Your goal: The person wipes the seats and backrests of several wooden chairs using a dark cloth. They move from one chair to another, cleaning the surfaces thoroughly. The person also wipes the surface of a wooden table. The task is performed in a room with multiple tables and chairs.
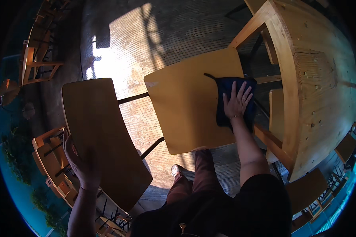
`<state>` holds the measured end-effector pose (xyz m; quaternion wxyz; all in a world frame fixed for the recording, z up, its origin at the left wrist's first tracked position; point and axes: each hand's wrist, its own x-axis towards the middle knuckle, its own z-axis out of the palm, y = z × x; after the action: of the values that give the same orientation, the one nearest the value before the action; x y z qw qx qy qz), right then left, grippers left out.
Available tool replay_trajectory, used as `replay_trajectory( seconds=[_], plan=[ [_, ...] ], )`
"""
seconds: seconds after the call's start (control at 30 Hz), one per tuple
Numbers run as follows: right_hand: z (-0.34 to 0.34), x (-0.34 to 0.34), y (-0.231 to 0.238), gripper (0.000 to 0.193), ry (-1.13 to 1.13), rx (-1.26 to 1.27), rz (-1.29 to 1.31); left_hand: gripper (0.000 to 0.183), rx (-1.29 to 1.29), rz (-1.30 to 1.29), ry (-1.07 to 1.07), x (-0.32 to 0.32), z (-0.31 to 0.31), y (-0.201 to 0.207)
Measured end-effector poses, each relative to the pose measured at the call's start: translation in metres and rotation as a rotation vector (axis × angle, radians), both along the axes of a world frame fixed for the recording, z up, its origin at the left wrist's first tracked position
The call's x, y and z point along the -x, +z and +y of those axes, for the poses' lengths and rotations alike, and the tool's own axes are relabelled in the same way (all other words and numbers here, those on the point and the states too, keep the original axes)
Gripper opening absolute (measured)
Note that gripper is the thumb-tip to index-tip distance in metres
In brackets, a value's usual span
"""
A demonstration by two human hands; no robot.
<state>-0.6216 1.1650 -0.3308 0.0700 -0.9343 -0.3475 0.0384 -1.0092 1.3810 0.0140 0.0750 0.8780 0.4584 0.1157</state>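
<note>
A wooden chair stands in front of me, its broad tan seat [186, 106] in the middle and its curved backrest [101, 138] toward the left, in shade. Dark metal bars join the two. My left hand [82, 164] grips the backrest's outer edge, its fingertips partly hidden behind the wood. On the right part of the seat lies a dark blue cloth [224, 112], which hangs slightly over the seat's edge. Flat on top of this cloth rests my right hand [238, 100], fingers spread.
A large light-wood table [324, 87] stands close on the right, with another chair seat [276, 114] under it. More wooden chairs and tables [39, 55] line the left side. Sunlight falls on the ribbed floor [126, 59] beyond the chair.
</note>
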Motion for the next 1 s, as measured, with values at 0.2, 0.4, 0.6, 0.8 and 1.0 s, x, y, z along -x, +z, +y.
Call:
replay_trajectory(
  seconds=[0.2,0.4,0.6,0.8,1.0],
  plan=[
    [0.186,-0.01,-0.005,0.069,-0.108,-0.175,-0.079,0.064,-0.073,0.09,-0.03,-0.008,0.007,0.0],
    [0.142,0.173,-0.005,0.061,0.85,-0.24,0.265,0.065,-0.028,0.15,0.035,-0.02,0.001,0.01],
    [-0.058,0.175,0.008,0.063,0.829,-0.009,0.469,0.071,-0.031,0.129,0.041,-0.009,-0.002,0.004],
    [0.023,0.0,0.002,0.077,0.137,0.102,0.04,0.077,-0.054,0.193,-0.005,-0.022,-0.001,0.009],
    [0.219,0.013,0.001,0.07,-0.031,-0.151,-0.114,0.082,-0.075,0.213,0.019,-0.02,-0.002,0.004]
  ],
)
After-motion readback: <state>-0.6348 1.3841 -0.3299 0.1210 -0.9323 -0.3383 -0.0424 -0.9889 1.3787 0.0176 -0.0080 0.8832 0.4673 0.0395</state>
